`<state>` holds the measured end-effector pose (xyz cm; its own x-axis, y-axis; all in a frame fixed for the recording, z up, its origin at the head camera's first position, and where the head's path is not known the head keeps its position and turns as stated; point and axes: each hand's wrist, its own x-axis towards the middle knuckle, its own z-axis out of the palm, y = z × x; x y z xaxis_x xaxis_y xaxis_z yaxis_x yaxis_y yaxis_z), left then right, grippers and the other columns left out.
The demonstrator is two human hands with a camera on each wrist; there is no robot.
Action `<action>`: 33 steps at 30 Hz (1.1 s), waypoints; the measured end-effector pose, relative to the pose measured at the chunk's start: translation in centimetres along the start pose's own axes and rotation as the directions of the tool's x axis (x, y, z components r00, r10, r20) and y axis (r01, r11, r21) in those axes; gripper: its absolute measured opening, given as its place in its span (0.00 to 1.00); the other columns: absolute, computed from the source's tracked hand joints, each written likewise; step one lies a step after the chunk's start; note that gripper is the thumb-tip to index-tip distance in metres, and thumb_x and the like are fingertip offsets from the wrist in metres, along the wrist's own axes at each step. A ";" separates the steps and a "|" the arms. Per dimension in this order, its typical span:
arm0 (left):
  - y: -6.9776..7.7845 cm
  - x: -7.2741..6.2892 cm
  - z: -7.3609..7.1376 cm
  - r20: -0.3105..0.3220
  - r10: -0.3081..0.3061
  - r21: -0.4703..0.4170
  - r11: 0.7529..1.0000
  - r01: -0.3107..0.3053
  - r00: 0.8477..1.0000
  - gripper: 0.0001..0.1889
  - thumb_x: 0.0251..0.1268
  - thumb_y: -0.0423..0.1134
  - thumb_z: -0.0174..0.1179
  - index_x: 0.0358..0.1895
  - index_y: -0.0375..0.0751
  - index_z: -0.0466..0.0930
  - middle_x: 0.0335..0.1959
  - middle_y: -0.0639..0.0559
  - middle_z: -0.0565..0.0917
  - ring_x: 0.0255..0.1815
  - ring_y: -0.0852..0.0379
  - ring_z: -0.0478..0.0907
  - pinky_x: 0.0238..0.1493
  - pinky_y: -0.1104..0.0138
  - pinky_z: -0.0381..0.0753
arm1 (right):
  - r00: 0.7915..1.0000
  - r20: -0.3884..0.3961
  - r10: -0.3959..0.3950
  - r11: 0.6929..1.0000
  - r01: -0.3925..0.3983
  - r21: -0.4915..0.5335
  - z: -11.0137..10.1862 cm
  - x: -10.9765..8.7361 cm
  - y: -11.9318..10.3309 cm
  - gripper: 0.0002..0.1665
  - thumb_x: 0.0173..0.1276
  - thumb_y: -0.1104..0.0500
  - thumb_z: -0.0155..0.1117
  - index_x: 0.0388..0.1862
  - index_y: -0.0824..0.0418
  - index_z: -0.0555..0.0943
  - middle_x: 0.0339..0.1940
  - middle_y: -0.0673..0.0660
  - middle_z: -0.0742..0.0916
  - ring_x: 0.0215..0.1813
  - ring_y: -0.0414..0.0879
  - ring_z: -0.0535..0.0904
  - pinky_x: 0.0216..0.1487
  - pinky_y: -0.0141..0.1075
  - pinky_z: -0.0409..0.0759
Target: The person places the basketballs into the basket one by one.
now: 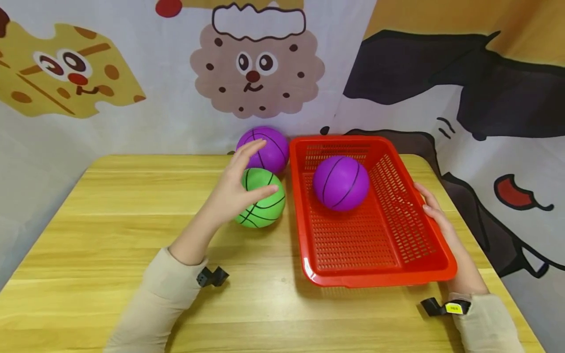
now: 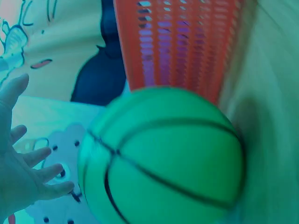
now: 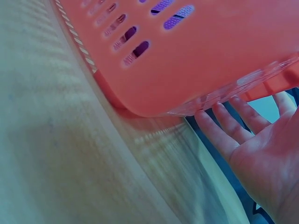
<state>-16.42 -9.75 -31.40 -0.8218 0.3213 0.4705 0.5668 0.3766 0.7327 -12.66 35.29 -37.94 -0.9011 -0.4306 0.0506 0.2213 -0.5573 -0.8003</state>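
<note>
My left hand [image 1: 229, 191] hangs above the green ball [image 1: 267, 208], thumb and fingers spread. In the left wrist view a gap shows between those fingers and the ball. Behind the green ball, close to the wall, sits a purple ball [image 1: 275, 149] partly hidden by it and my hand. A second purple ball [image 1: 341, 183] lies inside the red plastic basket [image 1: 301, 235], towards its back left. My right hand [image 1: 437, 218] is at the basket's right side. Seen from the right wrist, its nearly straight fingers touch the basket near the rim [image 3: 233, 88].
Everything stands on a light wooden table [image 1: 110, 215]. A printed cloth [image 1: 167, 93] with cartoon food figures hangs directly behind it and along the right side. The basket takes up the table's right part, close to its right edge.
</note>
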 end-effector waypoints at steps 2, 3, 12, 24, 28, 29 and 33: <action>-0.7 -0.6 -0.5 0.003 -0.015 -0.005 1.000 0.015 1.000 0.44 0.53 0.44 0.72 0.73 0.56 0.59 0.73 0.56 0.58 0.70 0.54 0.57 0.65 0.48 0.62 | 1.000 -0.004 0.004 1.000 -0.004 0.001 -0.1 0.0 0.0 0.32 0.77 0.61 0.20 0.77 0.41 0.42 0.63 0.54 0.73 0.50 0.52 0.79 0.48 0.44 0.81; -1.0 -0.9 -0.8 0.005 -0.019 -0.006 1.000 0.019 1.000 0.44 0.52 0.43 0.73 0.73 0.55 0.59 0.73 0.54 0.58 0.70 0.52 0.57 0.65 0.48 0.62 | 1.000 -0.005 0.003 1.000 -0.003 -0.001 -0.1 0.0 0.0 0.32 0.77 0.61 0.20 0.77 0.41 0.42 0.63 0.54 0.73 0.51 0.52 0.79 0.48 0.44 0.81; -3.5 -2.7 -1.8 0.038 -0.055 0.024 0.998 0.054 0.998 0.46 0.47 0.39 0.75 0.72 0.44 0.60 0.72 0.45 0.60 0.72 0.49 0.55 0.67 0.43 0.54 | 0.999 -0.019 -0.027 0.997 0.026 -0.066 -0.4 0.0 0.1 0.33 0.76 0.61 0.20 0.78 0.43 0.44 0.64 0.53 0.72 0.51 0.50 0.78 0.48 0.42 0.81; -6.2 -4.5 -1.4 0.136 -0.182 0.088 0.981 0.171 0.974 0.55 0.42 0.48 0.78 0.75 0.48 0.54 0.76 0.47 0.45 0.72 0.37 0.49 0.61 0.34 0.55 | 0.999 0.024 -0.042 0.998 0.043 -0.045 -0.8 0.0 0.2 0.33 0.76 0.62 0.20 0.77 0.43 0.48 0.64 0.55 0.72 0.52 0.51 0.77 0.48 0.43 0.81; -6.8 -4.9 -1.0 0.141 -0.199 0.073 0.979 0.191 0.970 0.57 0.39 0.48 0.78 0.76 0.52 0.52 0.77 0.49 0.43 0.71 0.35 0.50 0.61 0.35 0.56 | 0.999 0.032 -0.044 0.998 0.046 -0.042 -0.8 0.1 0.2 0.33 0.76 0.62 0.20 0.77 0.43 0.48 0.64 0.55 0.72 0.52 0.51 0.77 0.49 0.43 0.81; -6.8 -5.0 -0.9 0.143 -0.200 0.068 0.979 0.192 0.969 0.58 0.39 0.48 0.79 0.76 0.53 0.51 0.77 0.48 0.43 0.71 0.35 0.50 0.61 0.36 0.57 | 0.999 0.031 -0.044 0.998 0.046 -0.041 -0.8 0.1 0.2 0.33 0.76 0.62 0.20 0.77 0.43 0.48 0.64 0.55 0.72 0.52 0.51 0.77 0.49 0.43 0.81; -7.0 -5.0 -0.4 0.149 -0.206 0.044 0.979 0.201 0.967 0.62 0.35 0.48 0.80 0.76 0.55 0.48 0.76 0.48 0.45 0.70 0.36 0.53 0.60 0.38 0.60 | 0.999 0.021 -0.039 0.999 0.040 -0.031 -0.5 0.1 0.1 0.33 0.76 0.62 0.19 0.77 0.43 0.48 0.63 0.55 0.72 0.52 0.51 0.77 0.49 0.43 0.81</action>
<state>-16.29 -14.40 -38.69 -0.9027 0.3627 0.2314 0.3920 0.4716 0.7899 -12.91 35.53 -38.33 -0.9011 -0.4231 0.0946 0.1733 -0.5515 -0.8160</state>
